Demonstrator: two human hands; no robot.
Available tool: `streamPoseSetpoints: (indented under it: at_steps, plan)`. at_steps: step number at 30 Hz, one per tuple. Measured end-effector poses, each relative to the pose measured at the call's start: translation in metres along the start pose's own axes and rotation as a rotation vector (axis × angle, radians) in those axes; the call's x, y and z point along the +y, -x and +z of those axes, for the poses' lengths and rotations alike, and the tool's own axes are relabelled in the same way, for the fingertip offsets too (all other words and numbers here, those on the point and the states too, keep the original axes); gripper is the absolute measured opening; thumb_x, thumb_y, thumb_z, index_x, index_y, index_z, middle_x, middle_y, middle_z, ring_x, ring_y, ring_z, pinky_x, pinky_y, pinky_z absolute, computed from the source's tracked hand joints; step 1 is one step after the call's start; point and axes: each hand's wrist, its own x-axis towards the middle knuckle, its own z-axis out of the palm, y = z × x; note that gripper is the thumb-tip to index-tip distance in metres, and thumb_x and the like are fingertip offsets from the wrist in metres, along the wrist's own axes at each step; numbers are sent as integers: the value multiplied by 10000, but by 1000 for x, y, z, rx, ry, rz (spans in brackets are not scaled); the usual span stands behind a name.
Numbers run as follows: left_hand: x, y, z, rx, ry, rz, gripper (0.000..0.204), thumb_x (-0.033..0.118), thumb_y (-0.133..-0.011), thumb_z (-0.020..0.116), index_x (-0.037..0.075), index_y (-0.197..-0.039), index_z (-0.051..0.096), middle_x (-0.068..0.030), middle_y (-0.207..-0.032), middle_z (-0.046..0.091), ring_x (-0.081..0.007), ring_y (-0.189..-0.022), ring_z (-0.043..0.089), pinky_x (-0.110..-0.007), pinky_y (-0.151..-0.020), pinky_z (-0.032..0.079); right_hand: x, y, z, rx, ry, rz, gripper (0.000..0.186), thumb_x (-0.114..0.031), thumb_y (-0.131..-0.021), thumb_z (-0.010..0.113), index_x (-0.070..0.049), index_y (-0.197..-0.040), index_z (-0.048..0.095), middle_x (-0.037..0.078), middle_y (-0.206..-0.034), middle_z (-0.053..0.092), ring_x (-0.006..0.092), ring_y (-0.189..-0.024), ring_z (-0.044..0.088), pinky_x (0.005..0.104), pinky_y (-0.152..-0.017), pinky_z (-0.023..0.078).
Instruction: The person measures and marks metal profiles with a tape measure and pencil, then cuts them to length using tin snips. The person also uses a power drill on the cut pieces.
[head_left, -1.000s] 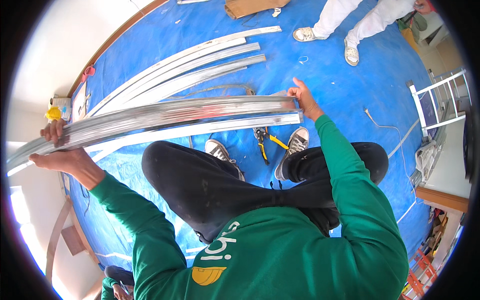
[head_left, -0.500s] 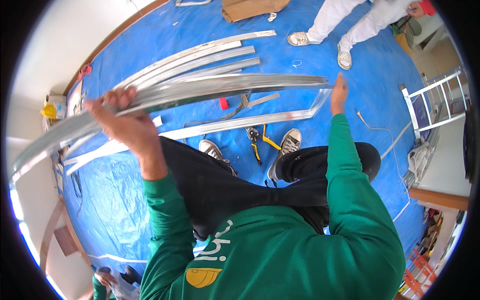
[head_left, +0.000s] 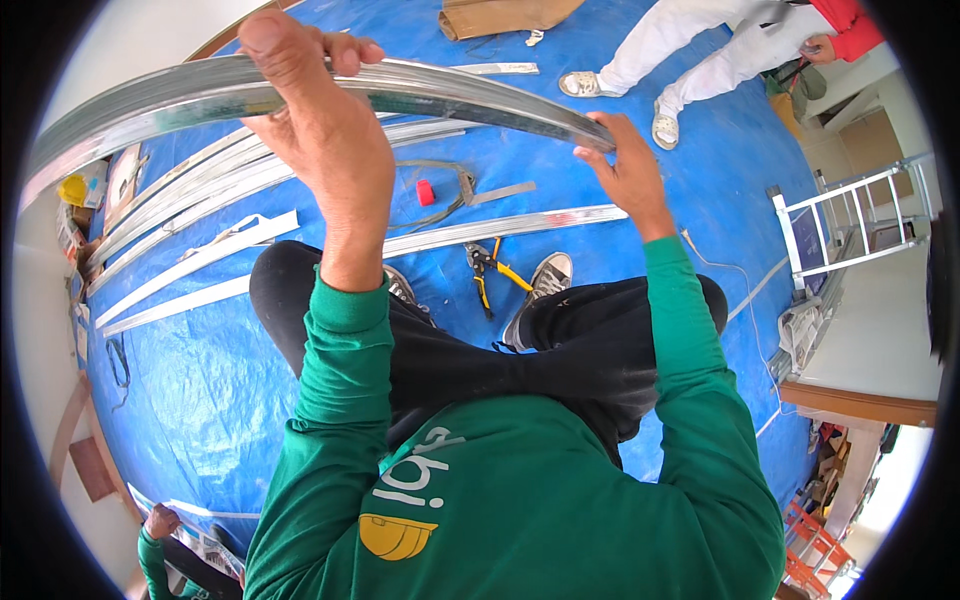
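Observation:
A long, silvery metal channel [head_left: 450, 95] is raised across the far part of the view, its left end bending out toward the rim. My left hand [head_left: 335, 150] is closed round it, thumb up and fingertips showing over its far side. At the channel's right end, my right hand [head_left: 632, 180] grips the tip between thumb and fingers. Another metal channel [head_left: 520, 223] lies on the floor beyond my shoes. Metal snips [head_left: 480, 270] with yellow-and-black handles lie between my feet. A small red object [head_left: 425, 192] sits farther off, beside a dark strap [head_left: 465, 185].
Several metal strips [head_left: 190, 205] lie at the left on blue sheeting [head_left: 200, 400]. A person in white trousers [head_left: 690, 40] stands at the far right. Nearer are a white ladder [head_left: 850, 230] and a cable [head_left: 740, 275]. Another person [head_left: 165, 525] is at the lower left.
The channel has risen and moved away from me, with my left hand moving up and right. My right hand has shifted left, its fingers now closed round the end.

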Motion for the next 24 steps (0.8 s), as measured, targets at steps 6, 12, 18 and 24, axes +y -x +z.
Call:
streamPoseSetpoints:
  at_steps: [6,12,18,24]
  plan:
    - [11,-12,-25,-21,103,-181,638,609,-1097,665,60,-1340,447,-62,-951,581,-233,-916,681,-572,-1032,627,19,-15,28,93,-36,-26,550,-414,-934,887,-48,-1297,696,179,-1156,738,415,-1049,729,485,-892,582]
    - [-20,0,-109,175,26,-446,623,427,-1123,702,-65,-1415,454,-213,-1175,627,-395,-1308,652,-596,-1154,557,28,-10,64,24,29,-43,559,-467,-924,880,-77,-1285,706,139,-1191,729,383,-1090,715,497,-978,530]
    - [-112,27,-218,494,74,-734,367,255,-1167,593,-31,-1361,473,-183,-1176,612,-432,-1285,666,-597,-1141,570,45,-2,96,-142,97,59,518,-481,-901,893,-131,-1246,729,101,-1248,702,345,-1224,663,568,-1080,429]
    - [-179,51,-319,476,286,-951,485,255,-1189,571,-90,-1492,414,-259,-1328,624,-461,-1310,650,-600,-1146,589,48,-6,115,-244,188,219,507,-386,-861,927,-166,-1279,743,83,-1269,679,325,-1300,633,670,-1185,365]
